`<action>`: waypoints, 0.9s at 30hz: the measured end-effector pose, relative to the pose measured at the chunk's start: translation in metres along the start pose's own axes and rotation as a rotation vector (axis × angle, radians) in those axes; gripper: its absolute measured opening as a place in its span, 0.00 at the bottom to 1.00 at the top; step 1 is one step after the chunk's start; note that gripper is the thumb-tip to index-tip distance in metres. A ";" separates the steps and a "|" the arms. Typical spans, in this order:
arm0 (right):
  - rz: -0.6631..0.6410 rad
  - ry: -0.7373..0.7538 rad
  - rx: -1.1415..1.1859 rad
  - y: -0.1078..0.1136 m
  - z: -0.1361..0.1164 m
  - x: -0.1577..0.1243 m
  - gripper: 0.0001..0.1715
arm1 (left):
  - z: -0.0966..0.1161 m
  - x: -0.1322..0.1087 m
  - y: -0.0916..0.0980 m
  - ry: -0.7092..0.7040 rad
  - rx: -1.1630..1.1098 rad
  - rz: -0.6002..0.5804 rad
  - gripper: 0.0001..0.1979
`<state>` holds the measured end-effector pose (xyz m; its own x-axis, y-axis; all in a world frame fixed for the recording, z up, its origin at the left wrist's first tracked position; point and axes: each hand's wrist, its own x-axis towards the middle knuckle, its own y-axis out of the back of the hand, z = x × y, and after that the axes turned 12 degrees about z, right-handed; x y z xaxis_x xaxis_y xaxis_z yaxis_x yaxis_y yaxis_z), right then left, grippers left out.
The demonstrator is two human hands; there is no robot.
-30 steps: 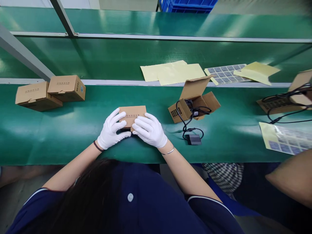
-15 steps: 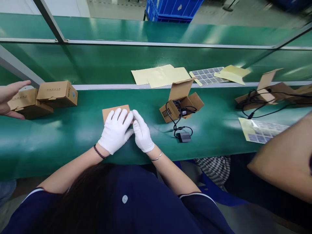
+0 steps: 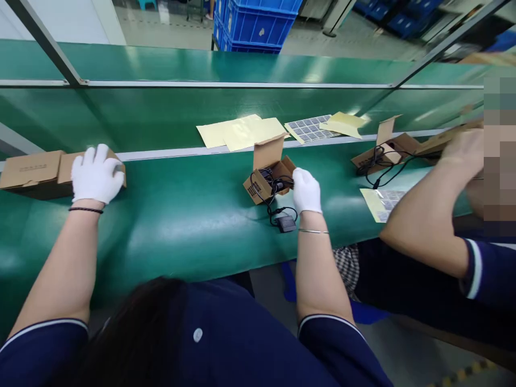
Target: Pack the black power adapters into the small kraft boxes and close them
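Note:
My left hand (image 3: 97, 174), in a white glove, lies over a closed cardboard box (image 3: 66, 167) at the left of the bench, its fingers spread across the top. Against that box's left side stands another closed cardboard box (image 3: 31, 171). My right hand (image 3: 307, 191), also gloved, has its fingers curled at the right side of an open cardboard box (image 3: 259, 188); the fingertips are partly hidden. Black cables fill this box and hang over its front. A small black adapter (image 3: 286, 223) on the cable lies on the green bench in front of it.
Yellowish sheets (image 3: 242, 131) and a label sheet (image 3: 312, 129) lie along the bench's back edge. To the right, a co-worker's arm (image 3: 431, 215) reaches past another open box (image 3: 368, 158) with cables and a second label sheet (image 3: 389, 201). Blue crates (image 3: 260, 27) stand beyond.
My hands have parted: the left went to the boxes at left, the right to the open box. The closed box has gone from the centre. The hand at the left edge is out of view.

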<state>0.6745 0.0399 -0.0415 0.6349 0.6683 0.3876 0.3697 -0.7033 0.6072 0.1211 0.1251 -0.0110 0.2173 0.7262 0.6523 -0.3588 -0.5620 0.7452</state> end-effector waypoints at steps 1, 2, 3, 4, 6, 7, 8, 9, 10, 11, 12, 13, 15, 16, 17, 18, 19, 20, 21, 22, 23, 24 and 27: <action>-0.013 0.014 0.014 -0.006 -0.005 -0.010 0.30 | -0.009 -0.007 0.005 0.032 -0.005 -0.003 0.15; -0.017 0.030 0.029 -0.011 -0.013 -0.022 0.30 | -0.016 -0.013 0.009 0.071 0.004 0.000 0.15; -0.025 0.045 0.045 -0.016 -0.023 -0.035 0.30 | -0.020 -0.018 0.013 0.116 0.032 0.000 0.15; -0.054 0.063 0.065 -0.019 -0.034 -0.049 0.30 | -0.020 -0.021 0.016 0.167 0.077 0.006 0.16; -0.157 0.093 0.141 -0.023 -0.058 -0.075 0.29 | -0.005 -0.023 0.025 0.245 0.161 0.041 0.19; -0.225 0.101 0.207 -0.023 -0.069 -0.086 0.30 | 0.011 -0.022 0.030 0.246 0.167 0.051 0.21; -0.291 0.104 0.282 -0.022 -0.078 -0.095 0.30 | 0.031 -0.021 0.037 0.210 0.139 0.057 0.23; -0.345 0.109 0.348 -0.019 -0.085 -0.103 0.30 | 0.056 -0.020 0.044 0.123 0.053 0.013 0.22; -0.380 0.124 0.388 -0.015 -0.091 -0.108 0.28 | 0.081 -0.019 0.052 0.047 -0.026 0.012 0.19; -0.402 0.158 0.397 -0.010 -0.095 -0.113 0.25 | 0.106 -0.018 0.059 -0.025 -0.087 0.006 0.16; -0.431 0.220 0.380 -0.004 -0.098 -0.116 0.21 | 0.128 -0.018 0.065 -0.107 -0.130 -0.026 0.14; -0.483 0.313 0.348 0.002 -0.100 -0.120 0.16 | 0.145 -0.018 0.070 -0.159 -0.146 -0.048 0.15; -0.663 0.579 0.294 0.012 -0.103 -0.129 0.10 | 0.161 -0.018 0.071 -0.184 -0.122 -0.053 0.17; -0.763 0.729 0.274 0.015 -0.104 -0.136 0.09 | 0.161 -0.017 0.068 -0.166 -0.095 -0.053 0.19; -0.851 0.869 0.249 0.016 -0.106 -0.144 0.12 | 0.156 -0.016 0.064 -0.143 -0.068 -0.059 0.21; -0.913 0.984 0.213 0.016 -0.108 -0.152 0.17 | 0.149 -0.014 0.058 -0.123 -0.050 -0.077 0.23; -0.952 1.062 0.158 0.014 -0.110 -0.161 0.23 | 0.141 -0.012 0.053 -0.113 -0.041 -0.106 0.26; -0.979 1.100 0.087 0.012 -0.113 -0.170 0.28 | 0.135 -0.009 0.048 -0.112 -0.037 -0.138 0.29; -1.003 1.104 0.008 0.008 -0.116 -0.178 0.33 | 0.131 -0.006 0.045 -0.115 -0.033 -0.165 0.31; -1.024 1.086 -0.069 0.005 -0.118 -0.184 0.37 | 0.130 -0.003 0.044 -0.117 -0.023 -0.177 0.32; -1.043 1.063 -0.137 0.002 -0.120 -0.188 0.40 | 0.132 -0.001 0.045 -0.120 -0.009 -0.180 0.30; -1.056 1.045 -0.189 0.000 -0.121 -0.191 0.41 | 0.136 0.001 0.048 -0.129 0.007 -0.177 0.25; -1.057 1.041 -0.223 0.000 -0.119 -0.193 0.51 | 0.156 0.001 0.060 -0.166 0.046 -0.158 0.12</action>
<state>0.4716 -0.0606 -0.0337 -0.6414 0.7663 -0.0373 0.1679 0.1875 0.9678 0.2411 0.0300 0.0558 0.4156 0.7334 0.5380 -0.2671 -0.4670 0.8429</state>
